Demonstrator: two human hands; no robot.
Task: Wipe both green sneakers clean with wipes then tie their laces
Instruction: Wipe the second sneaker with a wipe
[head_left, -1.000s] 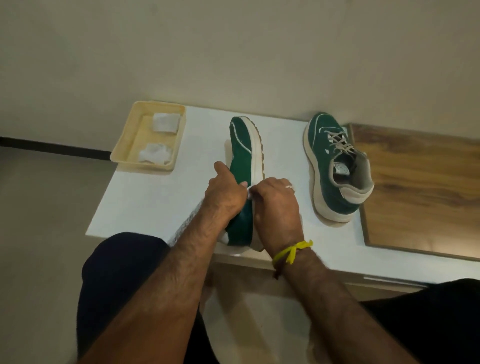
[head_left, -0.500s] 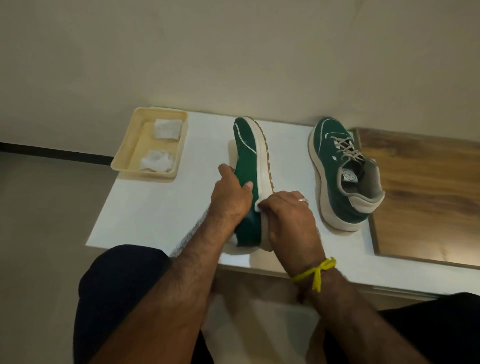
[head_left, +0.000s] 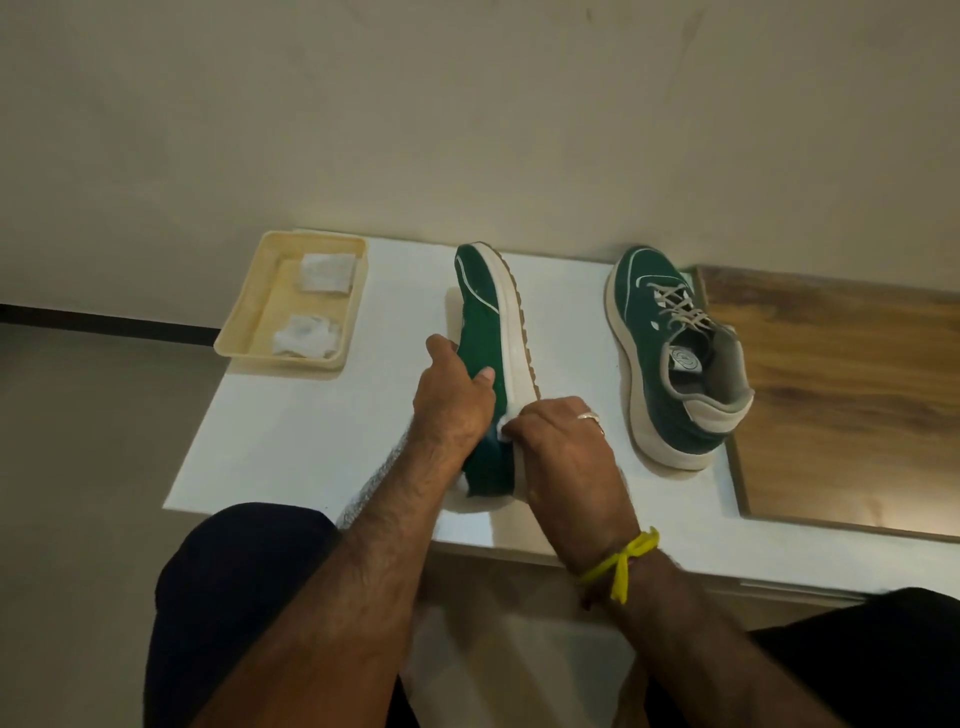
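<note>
Left hand (head_left: 456, 400) grips the tipped sneaker (head_left: 485, 332) at centre frame, thumb on its green side; right hand (head_left: 563, 449) pinches a wipe (head_left: 503, 427) against the white sole, most of the wipe hidden under the fingers. Its heel sits near the table's (head_left: 291, 441) front edge. Right of it, the second sneaker (head_left: 670, 358) stands upright with loose laces, bare tabletop between them. Upper left, a tray (head_left: 244, 317) overhanging the table edge holds two crumpled wipes (head_left: 306, 335).
</note>
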